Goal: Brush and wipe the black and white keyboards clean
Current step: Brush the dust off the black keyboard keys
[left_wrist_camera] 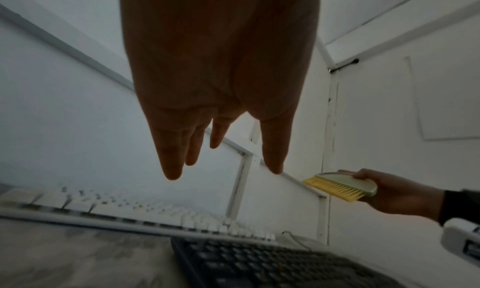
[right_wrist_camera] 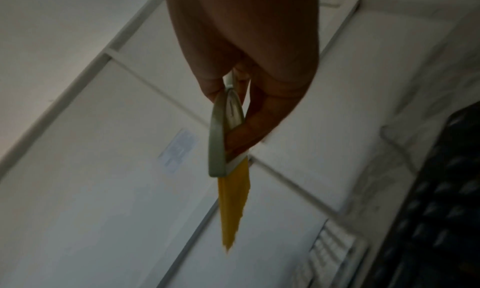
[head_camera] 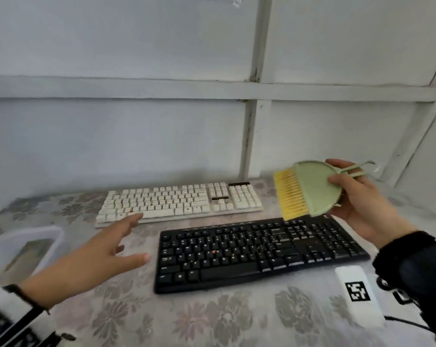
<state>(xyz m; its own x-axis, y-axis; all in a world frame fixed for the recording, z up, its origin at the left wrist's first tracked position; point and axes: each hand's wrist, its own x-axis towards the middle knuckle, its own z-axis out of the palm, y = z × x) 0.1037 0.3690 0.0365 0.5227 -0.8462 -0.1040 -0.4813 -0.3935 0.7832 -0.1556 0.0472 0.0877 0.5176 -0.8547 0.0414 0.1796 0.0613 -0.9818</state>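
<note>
A black keyboard lies near me on the flowered table, with small orange crumbs among its middle keys. Behind it lies a white keyboard. My right hand holds a pale green brush with yellow bristles in the air above the black keyboard's right end; fingers and thumb pinch its body and handle. In the right wrist view the brush is seen edge-on, bristles pointing away. My left hand hovers with fingers spread, left of the black keyboard and in front of the white one, holding nothing.
A clear plastic container stands at the table's left edge. A white block with a black square marker lies at the front right beside a black cable. A white panelled wall closes off the back of the table.
</note>
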